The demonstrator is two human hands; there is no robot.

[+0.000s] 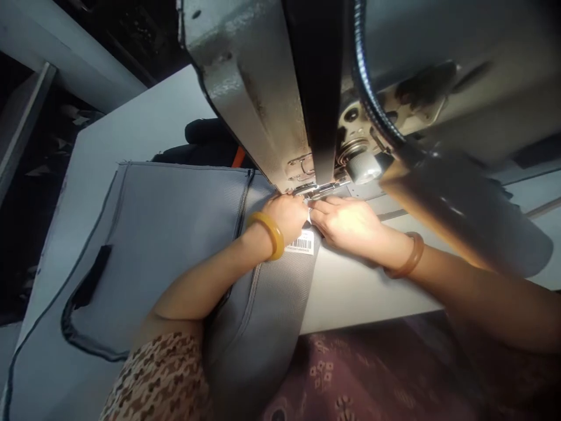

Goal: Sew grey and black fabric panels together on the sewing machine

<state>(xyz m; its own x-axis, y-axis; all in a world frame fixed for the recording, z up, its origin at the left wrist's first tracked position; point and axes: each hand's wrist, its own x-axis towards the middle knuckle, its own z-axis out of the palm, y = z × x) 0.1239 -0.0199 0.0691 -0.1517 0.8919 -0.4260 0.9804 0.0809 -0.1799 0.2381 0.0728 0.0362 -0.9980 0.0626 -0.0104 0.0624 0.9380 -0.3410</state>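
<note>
A large piece of grey fabric (188,204) with stitched seams and dark piping lies under the sewing machine (258,88). My left hand (287,215), with a yellow bangle (274,234) at the wrist, presses on the fabric edge close to the presser foot (322,190). Its fingers are curled and their tips are partly hidden. Just right of it, my right hand (348,225) has its fingers bunched at the same edge, beside the foot. Between and below the hands shows a white barcode label (300,242) on the fabric.
A lamp (473,204) on a flexible metal neck (372,82) hangs over the right forearm. Black strap-like piping (94,351) trails over the white table (175,99) at left. Dark fabric (197,146) lies behind the grey piece.
</note>
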